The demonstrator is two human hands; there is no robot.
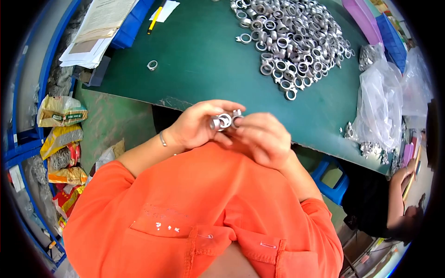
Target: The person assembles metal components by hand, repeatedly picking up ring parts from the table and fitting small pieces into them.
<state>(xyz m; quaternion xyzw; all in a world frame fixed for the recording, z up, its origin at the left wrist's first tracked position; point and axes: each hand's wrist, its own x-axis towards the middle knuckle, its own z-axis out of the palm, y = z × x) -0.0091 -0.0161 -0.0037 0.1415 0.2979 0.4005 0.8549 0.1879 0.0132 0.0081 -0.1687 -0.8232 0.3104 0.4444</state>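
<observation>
L hand (pixel 193 126) grips rings (pixel 225 121) | R hand (pixel 266 138) holds 1 | row L-R, mid bore up

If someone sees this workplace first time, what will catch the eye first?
Most likely the big heap of metal rings, on the far right part of the green table. Next, the bright orange garment, filling the lower middle. Just above it, the left hand and right hand hold a few similar rings.

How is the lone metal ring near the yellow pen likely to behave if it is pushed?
The metal ring looks stiff, so it probably won't bend. It seems to lie flat on the smooth-looking green table, suggesting it would slide rather than roll.
</observation>
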